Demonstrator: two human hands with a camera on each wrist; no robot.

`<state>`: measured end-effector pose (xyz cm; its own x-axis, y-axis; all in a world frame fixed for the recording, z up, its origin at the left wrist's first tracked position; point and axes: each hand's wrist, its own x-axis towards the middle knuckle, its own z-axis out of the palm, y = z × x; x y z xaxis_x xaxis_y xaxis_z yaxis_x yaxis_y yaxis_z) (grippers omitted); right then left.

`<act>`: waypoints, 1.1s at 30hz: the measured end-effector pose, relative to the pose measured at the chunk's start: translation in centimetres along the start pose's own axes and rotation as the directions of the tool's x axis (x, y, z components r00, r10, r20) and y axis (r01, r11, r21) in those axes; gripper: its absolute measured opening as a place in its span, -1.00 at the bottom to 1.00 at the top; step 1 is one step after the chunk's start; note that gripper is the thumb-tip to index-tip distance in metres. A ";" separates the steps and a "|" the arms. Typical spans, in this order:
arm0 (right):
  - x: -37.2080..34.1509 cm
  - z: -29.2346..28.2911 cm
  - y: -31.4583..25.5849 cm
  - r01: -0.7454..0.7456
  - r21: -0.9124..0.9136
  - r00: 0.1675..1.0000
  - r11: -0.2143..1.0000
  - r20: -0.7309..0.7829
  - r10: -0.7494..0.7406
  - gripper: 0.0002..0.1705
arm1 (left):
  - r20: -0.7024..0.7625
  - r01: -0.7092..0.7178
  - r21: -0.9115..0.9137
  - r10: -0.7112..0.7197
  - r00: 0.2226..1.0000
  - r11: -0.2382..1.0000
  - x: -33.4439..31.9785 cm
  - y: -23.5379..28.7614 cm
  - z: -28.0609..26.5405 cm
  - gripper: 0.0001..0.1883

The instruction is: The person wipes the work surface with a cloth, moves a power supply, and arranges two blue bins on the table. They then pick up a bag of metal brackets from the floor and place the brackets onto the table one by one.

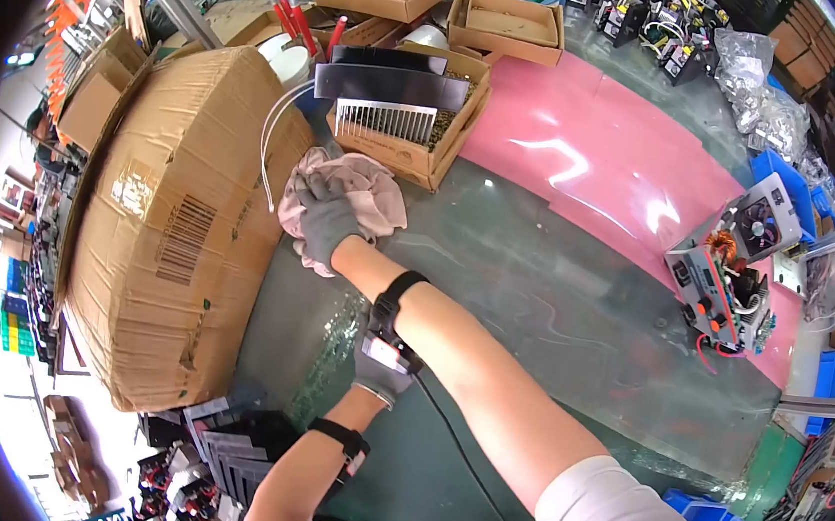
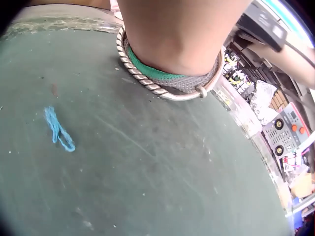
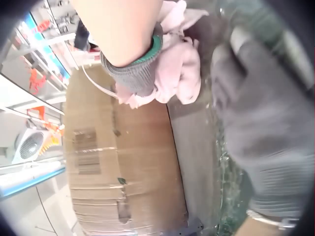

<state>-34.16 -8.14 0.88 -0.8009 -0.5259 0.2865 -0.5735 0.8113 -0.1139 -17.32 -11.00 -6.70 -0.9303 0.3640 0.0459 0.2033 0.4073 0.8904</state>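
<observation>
My right hand [image 1: 325, 227], in a grey glove, grips a bunched pink cloth [image 1: 378, 197] on the table beside the large cardboard box. In the right wrist view the cloth [image 3: 179, 73] bulges past the glove cuff, and the wrist hides the fingers. My left hand [image 3: 266, 108], also gloved in grey, rests on the plastic-covered tabletop with its fingers loosely extended and holds nothing. From the head view, the right forearm partly covers this left hand [image 1: 382, 370]. A twisted bracelet [image 2: 147, 87] circles the left wrist over the glove cuff.
A large taped cardboard box [image 1: 165, 216] stands on the left. Behind the cloth, a small carton [image 1: 388, 152] carries dark panels and a finned metal part. Pink sheeting [image 1: 589, 146] covers the back, with an opened electronic device [image 1: 711, 294] at right. Blue string [image 2: 58, 130] lies nearby.
</observation>
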 end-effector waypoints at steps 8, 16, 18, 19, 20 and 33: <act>-9.2 -2.7 7.3 -0.186 -0.051 0.975 0.981 0.114 0.191 -0.49 | -0.034 -0.166 0.709 0.268 0.963 0.686 0.5 5.5 -1.2 -0.47; -23.9 -11.0 14.9 -0.698 0.008 0.707 0.716 0.160 0.688 -0.40 | -0.003 -0.167 0.744 0.253 0.967 0.647 0.3 6.3 -1.1 -0.46; -22.3 -8.9 14.6 -0.671 0.178 0.719 0.720 -0.079 0.690 -0.49 | 0.000 -0.164 0.751 0.249 0.969 0.640 0.4 6.3 -1.1 -0.45; -19.6 -7.6 13.6 -0.503 0.290 0.739 0.814 -0.344 0.580 -0.55 | 0.002 -0.167 0.748 0.250 0.968 0.642 0.4 6.3 -1.0 -0.45; -16.3 -6.7 12.5 -0.612 0.198 0.745 0.766 -0.180 0.642 -0.56 | 0.006 -0.175 0.747 0.257 0.967 0.642 0.3 6.2 -1.0 -0.45; -20.2 -5.1 25.1 -0.589 -0.262 0.806 0.764 -0.258 0.533 -0.49 | 0.031 -0.205 0.763 0.282 0.959 0.613 0.7 6.2 -0.9 -0.47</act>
<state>-31.48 24.14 -2.94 -0.9065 0.0746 0.4155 0.0790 0.9969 -0.0067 -17.01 -8.99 -0.75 -0.8251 0.4902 0.2808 0.5486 0.8140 0.1908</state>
